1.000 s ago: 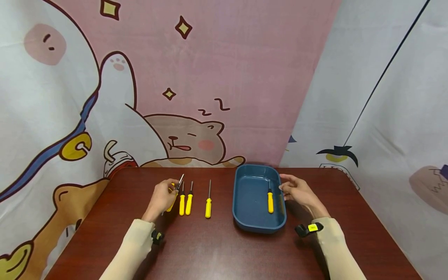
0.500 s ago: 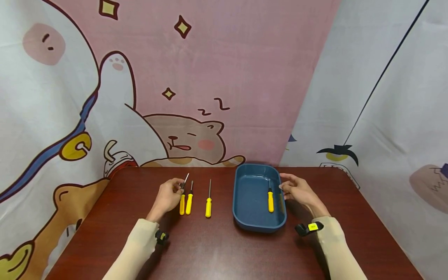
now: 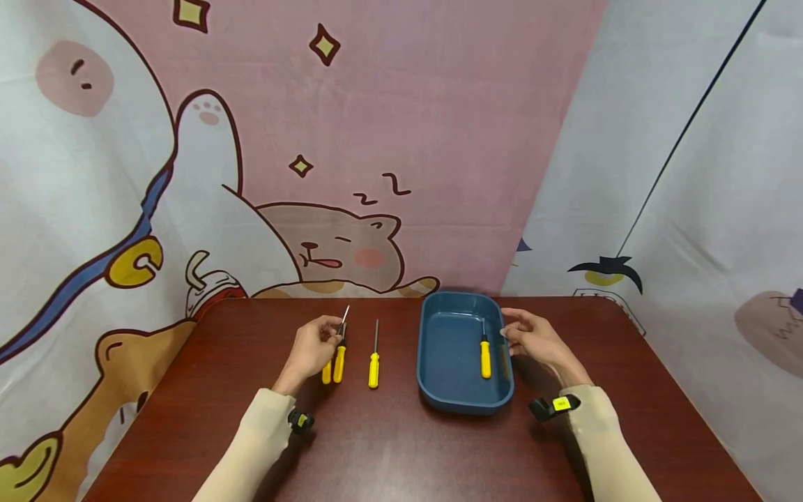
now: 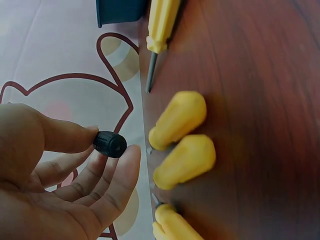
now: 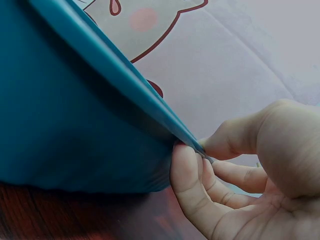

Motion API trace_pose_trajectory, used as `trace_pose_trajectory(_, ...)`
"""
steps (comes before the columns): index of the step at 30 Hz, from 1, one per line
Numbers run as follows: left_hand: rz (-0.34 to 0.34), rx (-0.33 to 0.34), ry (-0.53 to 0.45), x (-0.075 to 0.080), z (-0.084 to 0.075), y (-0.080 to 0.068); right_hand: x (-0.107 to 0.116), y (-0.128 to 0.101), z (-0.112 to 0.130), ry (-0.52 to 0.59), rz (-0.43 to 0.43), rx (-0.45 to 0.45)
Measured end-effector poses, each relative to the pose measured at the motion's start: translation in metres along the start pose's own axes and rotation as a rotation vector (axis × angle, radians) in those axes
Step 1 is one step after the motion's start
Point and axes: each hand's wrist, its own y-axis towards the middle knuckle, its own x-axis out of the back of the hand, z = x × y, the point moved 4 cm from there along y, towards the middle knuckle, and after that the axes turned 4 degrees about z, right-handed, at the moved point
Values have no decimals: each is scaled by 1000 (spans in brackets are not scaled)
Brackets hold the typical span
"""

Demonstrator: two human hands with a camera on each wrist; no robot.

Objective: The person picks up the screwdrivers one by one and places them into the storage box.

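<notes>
In the head view my left hand (image 3: 316,345) is raised over the left part of the table, pinching a small screwdriver (image 3: 343,321) with its thin metal shaft pointing up and away. Its black handle (image 4: 110,144) shows end-on between thumb and fingers in the left wrist view. Below and beside that hand lie yellow-handled screwdrivers (image 3: 339,364), one partly covered by the hand. Another yellow screwdriver (image 3: 373,371) lies apart, further right. My right hand (image 3: 538,345) pinches the right rim of a blue rectangular dish (image 3: 465,403), which holds one yellow screwdriver (image 3: 486,359).
The dark red-brown wooden table (image 3: 401,453) carries everything. A cartoon-printed cloth (image 3: 477,139) hangs right behind its far edge. At the lower edge of the left wrist view a further yellow handle (image 4: 172,225) lies on the table.
My left hand has moved right, carrying the black-handled screwdriver across the yellow-handled ones. The right hand stays at the dish rim, and the dish has not moved.
</notes>
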Motion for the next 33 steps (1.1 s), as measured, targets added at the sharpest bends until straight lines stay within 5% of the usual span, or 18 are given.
trace_pose_trajectory(33,86,-17,-207,-40,-36,-2,1,0,-1,8,13,11)
